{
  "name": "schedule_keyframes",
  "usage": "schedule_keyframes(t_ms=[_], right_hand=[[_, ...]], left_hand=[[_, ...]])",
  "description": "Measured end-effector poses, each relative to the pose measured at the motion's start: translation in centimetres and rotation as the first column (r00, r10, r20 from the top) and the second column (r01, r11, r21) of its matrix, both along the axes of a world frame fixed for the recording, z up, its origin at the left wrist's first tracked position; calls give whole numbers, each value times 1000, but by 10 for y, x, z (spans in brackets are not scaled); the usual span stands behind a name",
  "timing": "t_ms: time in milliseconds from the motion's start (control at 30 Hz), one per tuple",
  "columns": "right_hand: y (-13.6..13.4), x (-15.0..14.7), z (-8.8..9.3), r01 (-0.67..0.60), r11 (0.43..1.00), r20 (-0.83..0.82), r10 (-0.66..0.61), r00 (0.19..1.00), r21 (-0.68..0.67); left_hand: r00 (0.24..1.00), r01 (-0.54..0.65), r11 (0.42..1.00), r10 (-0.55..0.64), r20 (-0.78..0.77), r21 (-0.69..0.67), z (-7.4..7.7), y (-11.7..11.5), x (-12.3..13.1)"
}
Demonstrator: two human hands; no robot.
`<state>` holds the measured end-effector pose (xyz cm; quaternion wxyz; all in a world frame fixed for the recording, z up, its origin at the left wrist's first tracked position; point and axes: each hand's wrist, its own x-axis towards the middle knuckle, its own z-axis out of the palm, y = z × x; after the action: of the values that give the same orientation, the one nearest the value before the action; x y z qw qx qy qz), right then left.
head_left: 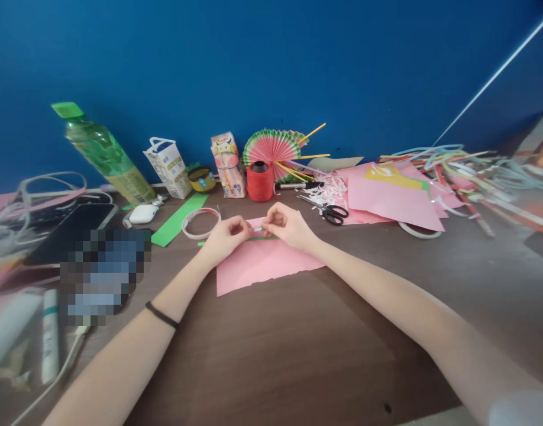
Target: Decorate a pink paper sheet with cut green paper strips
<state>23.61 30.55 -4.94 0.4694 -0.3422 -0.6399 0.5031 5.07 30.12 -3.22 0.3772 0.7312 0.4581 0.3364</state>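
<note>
A sheet of pink paper (267,263) with an uneven front edge lies on the table beneath my hands. My left hand (229,235) and my right hand (287,226) meet above its far part, fingers pinched. Between the fingertips shows a small white strip (258,229); each hand grips one end, and its exact kind is too small to make out. A thin green strip (265,238) runs across the pink paper just under the fingers. Left of my left hand lies a roll of tape (186,225), close to a green paper strip (180,220).
Along the blue wall stand a green bottle (107,157), a small carton (169,168), a red thread spool (259,182) and a paper fan (271,148). Scissors (331,213) and pink sheets (387,198) lie right. A phone (107,278) and a marker (50,337) lie left.
</note>
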Motion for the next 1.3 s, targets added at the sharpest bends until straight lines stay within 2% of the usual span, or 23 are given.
schedule_keyframes(t_ms=[167, 300, 433, 567, 867, 1033, 1167, 1300], right_hand=[[0, 1, 1, -34, 999, 2, 34, 999, -4], [2, 5, 5, 8, 1000, 55, -9, 998, 22], [3, 7, 11, 43, 985, 256, -85, 963, 167], [0, 1, 11, -46, 962, 405, -69, 912, 268], [1, 1, 6, -49, 977, 323, -22, 946, 210], [3, 2, 5, -39, 986, 281, -8, 960, 159], [4, 3, 5, -31, 992, 244, 1, 970, 118], [4, 6, 5, 7, 998, 193, -19, 981, 63]], left_hand=[[1000, -12, 1000, 12, -20, 9, -1, 0, -1], [1000, -12, 1000, 12, -15, 20, -3, 0, -2], [1000, -4, 1000, 4, -10, 20, -3, 0, -3], [1000, 12, 1000, -12, 2, 16, -4, 0, -3], [996, -22, 999, 25, 88, -32, -3, 0, -2], [981, -77, 991, 96, 171, -112, -6, 3, 0], [944, -83, 974, 145, 297, -212, -5, 5, 0], [942, -119, 972, 176, 287, -205, -2, 4, 0]])
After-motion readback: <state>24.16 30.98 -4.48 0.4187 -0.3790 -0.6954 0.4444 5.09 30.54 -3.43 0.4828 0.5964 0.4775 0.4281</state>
